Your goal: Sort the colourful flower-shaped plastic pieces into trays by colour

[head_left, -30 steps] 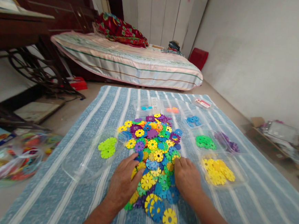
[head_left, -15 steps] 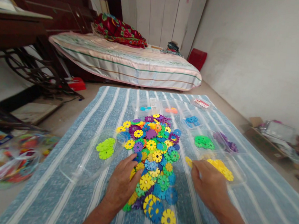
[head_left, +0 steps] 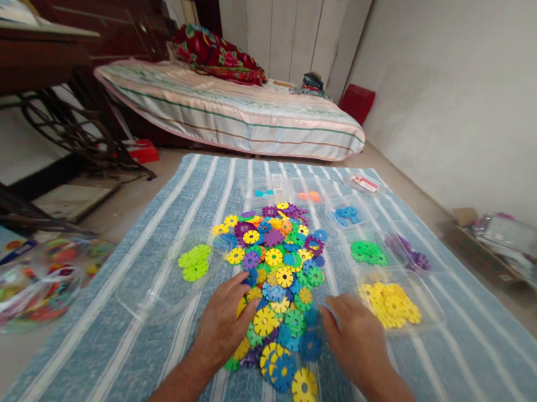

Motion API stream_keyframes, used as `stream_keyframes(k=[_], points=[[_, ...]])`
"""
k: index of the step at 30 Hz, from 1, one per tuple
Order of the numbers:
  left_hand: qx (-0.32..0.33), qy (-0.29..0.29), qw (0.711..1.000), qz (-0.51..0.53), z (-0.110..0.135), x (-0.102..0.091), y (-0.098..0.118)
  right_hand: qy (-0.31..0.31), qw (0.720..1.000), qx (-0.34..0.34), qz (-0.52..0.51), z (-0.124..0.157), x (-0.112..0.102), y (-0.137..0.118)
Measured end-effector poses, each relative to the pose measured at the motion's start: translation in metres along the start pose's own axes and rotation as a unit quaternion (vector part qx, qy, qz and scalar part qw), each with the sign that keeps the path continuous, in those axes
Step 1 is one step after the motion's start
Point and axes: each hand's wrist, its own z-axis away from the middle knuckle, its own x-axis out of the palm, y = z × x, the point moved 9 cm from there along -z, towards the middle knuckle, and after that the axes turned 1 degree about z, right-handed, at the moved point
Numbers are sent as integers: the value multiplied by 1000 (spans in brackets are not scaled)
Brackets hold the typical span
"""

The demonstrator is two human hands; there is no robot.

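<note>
A heap of colourful notched plastic discs (head_left: 273,257) runs down the middle of the cloth. My left hand (head_left: 224,318) rests on the heap's left edge, thumb and fingers apart, touching discs there. Just right of the heap is my right hand (head_left: 358,332), its thumb and fingers spread, with nothing visible between them. Beyond it, a clear tray (head_left: 436,316) holds yellow discs (head_left: 390,305). A single yellow disc (head_left: 304,388) lies at the heap's near end. Left of the heap, light green discs (head_left: 195,262) sit in another clear tray (head_left: 137,299).
More clear trays hold green discs (head_left: 369,253), purple pieces (head_left: 408,252), blue discs (head_left: 347,216) and orange discs (head_left: 310,195). A striped cloth (head_left: 155,223) covers the table. Bagged toys (head_left: 33,294) lie at left, a cardboard box (head_left: 491,259) at right, a bed (head_left: 256,119) behind.
My right hand has moved left from the yellow tray to the heap's side, and its fingers have spread. The yellow disc it pinched is no longer in it. My left hand stays put.
</note>
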Motion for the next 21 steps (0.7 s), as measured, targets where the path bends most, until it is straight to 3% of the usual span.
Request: stream_keyframes(k=[3,6,9,17,19,21], points=[[-2,1,1000,1,1,0,0,-84,996,25,1,-15,23,-15],[1,5,1000,-1,1,-1,1,-164,984,62,18,-27,41,-12],[5,7,1000,0,0,-3,2,-197,977,79,21,-32,49,-6],[3,14,1000,9,0,-2,-1,-161,978,88,-104,-38,45,2],[3,15,1000,11,0,-2,-1,-130,980,78,-125,-56,31,13],[4,13,1000,9,0,-3,0,-47,990,88,-102,-82,2,33]])
